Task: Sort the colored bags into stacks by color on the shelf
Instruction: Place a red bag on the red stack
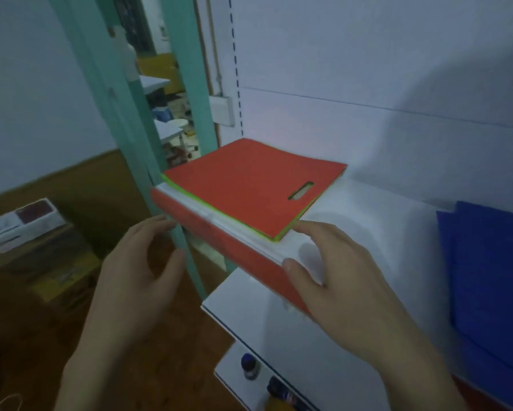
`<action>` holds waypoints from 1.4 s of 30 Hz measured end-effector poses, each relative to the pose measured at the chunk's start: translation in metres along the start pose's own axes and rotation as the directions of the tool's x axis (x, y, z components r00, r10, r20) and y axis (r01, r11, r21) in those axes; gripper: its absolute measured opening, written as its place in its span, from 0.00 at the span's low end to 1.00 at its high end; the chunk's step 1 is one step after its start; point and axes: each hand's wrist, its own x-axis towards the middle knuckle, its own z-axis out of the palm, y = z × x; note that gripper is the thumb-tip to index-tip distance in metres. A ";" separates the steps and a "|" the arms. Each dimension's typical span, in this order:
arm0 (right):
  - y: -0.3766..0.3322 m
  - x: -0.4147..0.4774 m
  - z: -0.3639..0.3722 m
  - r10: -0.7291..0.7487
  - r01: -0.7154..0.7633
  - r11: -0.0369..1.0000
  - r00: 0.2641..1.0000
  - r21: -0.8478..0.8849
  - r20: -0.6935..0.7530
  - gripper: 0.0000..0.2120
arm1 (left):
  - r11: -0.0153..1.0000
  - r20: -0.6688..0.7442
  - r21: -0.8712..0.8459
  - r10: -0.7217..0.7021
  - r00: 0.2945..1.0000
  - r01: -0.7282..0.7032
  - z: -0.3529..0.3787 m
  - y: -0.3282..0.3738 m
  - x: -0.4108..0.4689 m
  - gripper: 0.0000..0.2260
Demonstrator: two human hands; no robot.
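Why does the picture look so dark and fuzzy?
Head view: the light is dim and bluish; the left hand and the boxes look smeared by motion; the red bag looks fairly sharp; a big soft shadow darkens the back panel; the wide lens makes the teal post lean.

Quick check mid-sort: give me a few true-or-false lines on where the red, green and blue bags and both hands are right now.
1. The red bag lies on top of a green one. True.
2. The blue bags sit left of the red bag. False: they lie to its right.
3. The left hand holds a bag. False: it holds nothing.
4. The right hand rests at the front edge of the shelf, by the stack's corner. True.
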 end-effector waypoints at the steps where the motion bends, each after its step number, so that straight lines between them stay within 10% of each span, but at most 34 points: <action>1: 0.002 0.008 0.003 0.035 -0.036 0.999 0.998 -0.018 -0.048 0.22 | 0.998 0.016 -0.040 0.057 0.998 -0.056 0.005 -0.001 0.016 0.18; 18: -0.016 0.103 0.063 0.533 -0.596 0.803 0.723 -0.005 -0.439 0.25 | 0.917 0.393 -0.058 0.385 0.835 -0.395 0.066 -0.064 0.199 0.23; 31: -0.015 0.094 0.056 0.622 -0.550 0.773 0.559 0.316 -0.548 0.17 | 0.787 0.398 -0.352 0.616 0.680 -0.506 0.072 -0.052 0.215 0.14; 37: -0.020 0.096 0.061 0.648 -0.571 0.751 0.538 0.331 -0.539 0.26 | 0.888 0.551 -0.102 0.426 0.718 -0.448 0.071 -0.071 0.247 0.36; 42: -0.022 0.099 0.061 0.654 -0.584 0.740 0.508 0.333 -0.561 0.33 | 0.882 0.537 -0.203 0.463 0.706 -0.424 0.068 -0.063 0.240 0.31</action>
